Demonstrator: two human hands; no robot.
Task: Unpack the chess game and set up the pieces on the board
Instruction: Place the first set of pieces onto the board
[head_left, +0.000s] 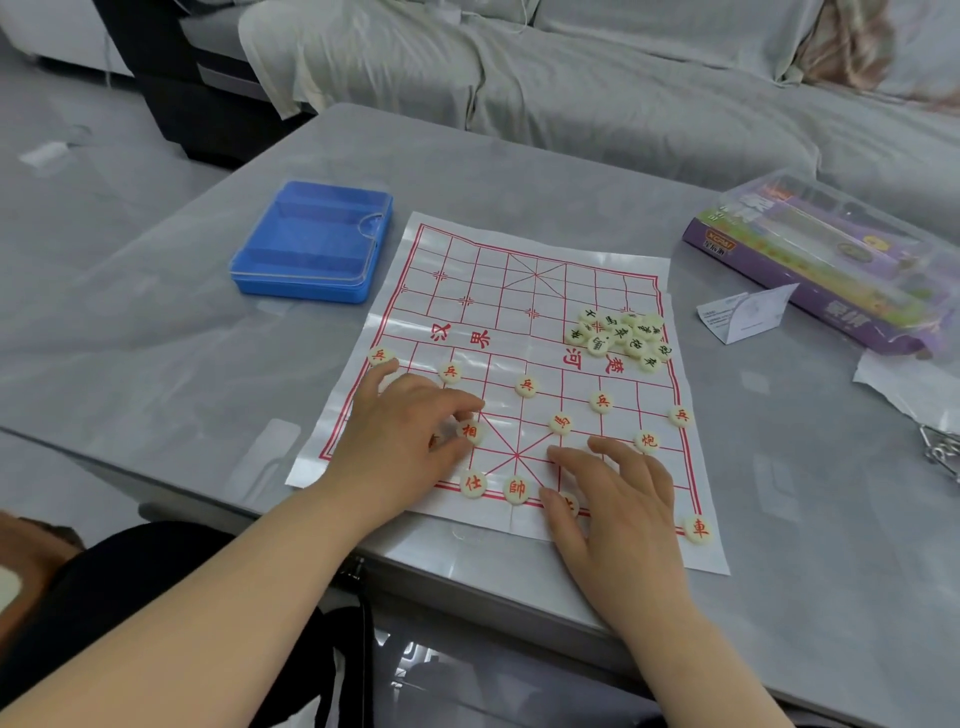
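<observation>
A white paper board (519, 291) with red grid lines lies flat on the grey table. Several cream discs with red characters stand on its near half, among them a row of soldiers (526, 386). Black-lettered discs sit in a loose pile (621, 335) at the right of the river line. My left hand (400, 431) lies over the near left of the board and pinches a red-marked disc (470, 431) between thumb and forefinger. My right hand (613, 499) rests flat on the near right of the board, its thumb touching a partly hidden disc (570, 504).
A blue plastic case (314, 241) with a clear lid lies left of the board. A purple game box (826, 260) and a folded white leaflet (743, 312) lie to the right. Metal keys (940, 452) sit at the right edge. A covered sofa stands behind the table.
</observation>
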